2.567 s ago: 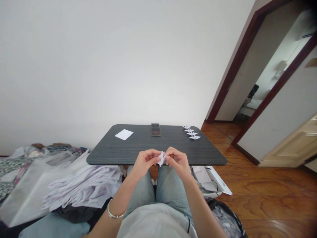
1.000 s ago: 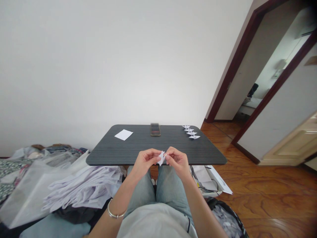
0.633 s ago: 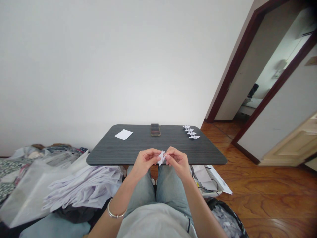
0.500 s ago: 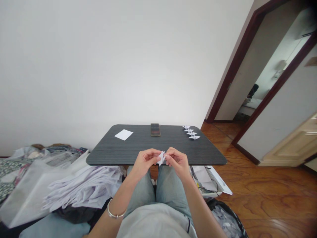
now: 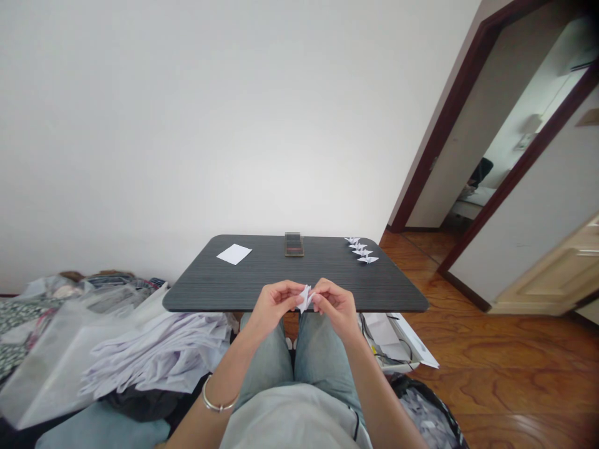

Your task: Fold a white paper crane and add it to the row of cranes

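My left hand [image 5: 276, 305] and my right hand [image 5: 334, 305] meet above the front edge of a dark grey table [image 5: 281, 280]. Between their fingertips, both pinch a small piece of folded white paper [image 5: 305, 299]; the fingers hide part of it. Farther off on the table lie a flat white paper sheet [image 5: 234, 254] and a phone [image 5: 294, 245], its top blurred. Several small white origami cranes [image 5: 361, 249] stand in a slanted row near the far right corner, well away from both hands.
Below the table's left side lies a heap of white sheets [image 5: 154, 355] beside plastic bags. A white box lid [image 5: 397, 340] and a black bag of paper scraps [image 5: 423, 411] sit lower right. Wooden floor and a doorway lie right.
The head view has shifted very slightly. Both hands still pinch the folded paper in nearly the same place, and the things on the table have not moved.
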Demonstrator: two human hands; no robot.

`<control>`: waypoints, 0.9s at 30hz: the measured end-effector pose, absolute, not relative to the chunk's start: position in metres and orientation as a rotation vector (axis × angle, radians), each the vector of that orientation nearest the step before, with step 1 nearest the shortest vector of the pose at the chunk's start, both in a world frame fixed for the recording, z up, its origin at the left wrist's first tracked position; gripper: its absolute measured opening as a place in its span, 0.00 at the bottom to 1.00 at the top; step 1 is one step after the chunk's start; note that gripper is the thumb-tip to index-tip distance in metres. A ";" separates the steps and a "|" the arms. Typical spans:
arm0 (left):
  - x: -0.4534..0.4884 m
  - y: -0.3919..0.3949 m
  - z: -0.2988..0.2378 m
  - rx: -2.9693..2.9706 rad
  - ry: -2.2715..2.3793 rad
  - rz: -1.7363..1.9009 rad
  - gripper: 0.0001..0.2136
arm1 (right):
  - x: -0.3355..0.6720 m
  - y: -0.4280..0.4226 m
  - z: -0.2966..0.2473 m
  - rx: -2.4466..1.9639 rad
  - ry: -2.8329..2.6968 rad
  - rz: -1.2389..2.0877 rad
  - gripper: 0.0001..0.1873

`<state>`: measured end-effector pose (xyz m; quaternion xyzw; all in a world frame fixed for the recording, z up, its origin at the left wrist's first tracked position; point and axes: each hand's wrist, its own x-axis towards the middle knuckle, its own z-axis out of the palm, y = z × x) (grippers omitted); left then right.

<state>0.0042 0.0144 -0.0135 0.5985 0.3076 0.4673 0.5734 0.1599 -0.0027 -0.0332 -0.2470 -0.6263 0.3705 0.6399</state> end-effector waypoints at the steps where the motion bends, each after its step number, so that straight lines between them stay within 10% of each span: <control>1: 0.004 0.014 -0.013 1.401 0.719 1.096 0.10 | 0.160 -0.003 -0.033 -0.564 -1.428 0.845 0.04; 27: 0.004 0.015 -0.014 1.404 0.719 1.097 0.10 | 0.160 -0.002 -0.033 -0.614 -1.434 0.819 0.07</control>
